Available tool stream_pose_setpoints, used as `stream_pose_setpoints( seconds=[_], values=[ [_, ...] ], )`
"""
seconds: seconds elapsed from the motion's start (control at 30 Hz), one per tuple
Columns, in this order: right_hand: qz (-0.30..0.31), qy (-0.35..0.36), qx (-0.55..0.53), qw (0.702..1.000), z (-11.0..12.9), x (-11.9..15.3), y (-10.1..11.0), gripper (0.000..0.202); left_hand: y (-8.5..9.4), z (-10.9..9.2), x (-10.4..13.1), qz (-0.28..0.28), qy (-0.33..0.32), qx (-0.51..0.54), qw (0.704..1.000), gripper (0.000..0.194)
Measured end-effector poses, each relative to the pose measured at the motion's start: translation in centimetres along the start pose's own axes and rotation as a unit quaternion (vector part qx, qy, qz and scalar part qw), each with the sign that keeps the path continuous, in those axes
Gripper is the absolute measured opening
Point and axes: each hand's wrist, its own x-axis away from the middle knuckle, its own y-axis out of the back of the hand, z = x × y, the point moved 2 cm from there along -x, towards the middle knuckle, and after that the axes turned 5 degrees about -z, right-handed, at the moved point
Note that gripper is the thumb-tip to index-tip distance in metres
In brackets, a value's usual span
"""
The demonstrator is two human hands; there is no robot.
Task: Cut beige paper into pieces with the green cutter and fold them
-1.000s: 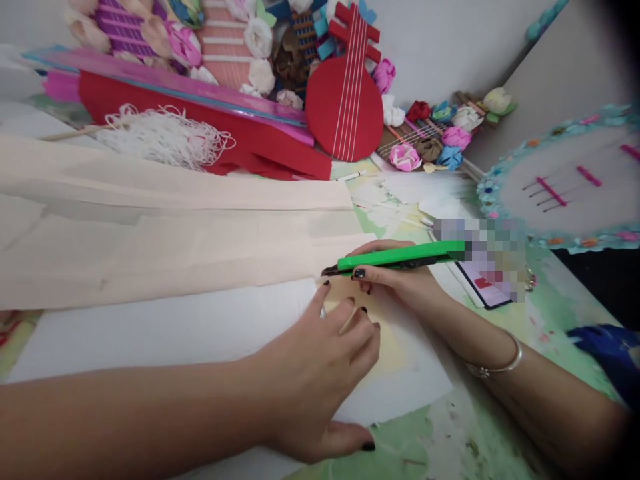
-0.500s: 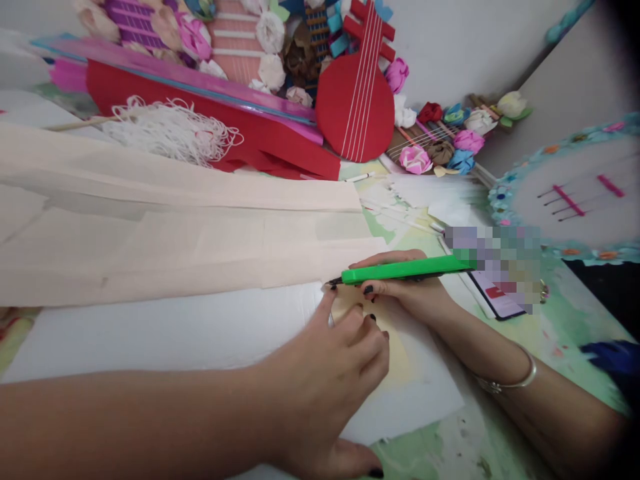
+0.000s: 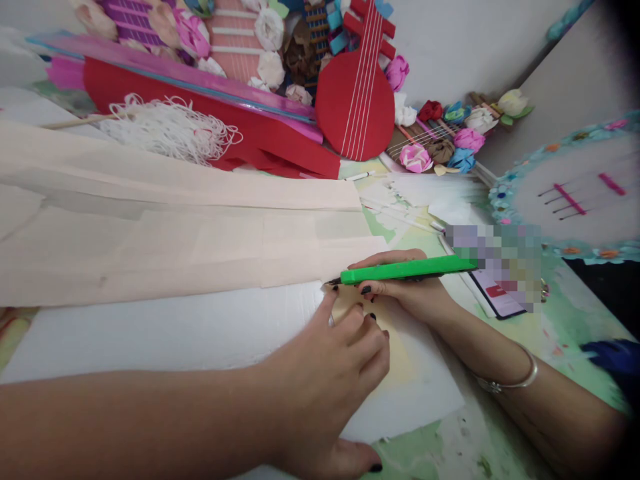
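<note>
My right hand (image 3: 400, 277) is closed around a green utility knife (image 3: 400, 269), its dark tip pointing left and touching the work near the end of my left index finger. My left hand (image 3: 345, 360) presses down on a white board (image 3: 165, 330), index finger stretched out, thumb apart, the other fingers bent. Beneath that hand lies a pale yellow piece (image 3: 400, 347), mostly covered. Along the board's far edge runs a cream sheet (image 3: 200, 257) with folded strips. Whether the blade is cutting into anything cannot be made out.
Behind the sheet are a tangle of white string (image 3: 173, 130), a red sheet (image 3: 280, 150) and a red lute-shaped craft (image 3: 356, 107). A phone (image 3: 500, 293) lies right of my right hand. Further right stands a round flower-edged piece (image 3: 575, 193). Paint marks the green tabletop (image 3: 480, 440).
Almost everything stays in place. The knife tip has shifted very slightly left, while my left hand keeps pressing at the same spot.
</note>
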Motion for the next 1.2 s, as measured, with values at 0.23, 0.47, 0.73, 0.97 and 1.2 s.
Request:
stream_pose_setpoints(
  seconds=[0.23,0.47,0.73,0.97,1.2],
  values=[
    [0.016,0.000,-0.008,1.000,-0.06,0.04,-0.12,0.024,0.05,-0.02,-0.12,0.008,0.004,0.002,1.000,0.082],
    [0.000,-0.019,-0.016,1.000,-0.27,-0.10,0.09,0.025,0.07,-0.04,-0.13,0.011,0.004,0.006,1.000,0.082],
    [0.006,-0.007,-0.010,1.000,-0.42,-0.16,0.38,0.023,0.22,0.20,0.01,0.002,-0.012,0.012,1.000,0.080],
    [0.003,-0.012,-0.004,1.000,-0.56,-0.15,0.51,0.023,0.11,0.10,-0.01,0.005,0.003,0.010,1.000,0.080],
    [-0.005,-0.035,-0.003,0.999,-0.62,-0.09,0.63,0.025,0.15,0.18,-0.01,0.004,-0.009,0.009,1.000,0.081]
  ],
)
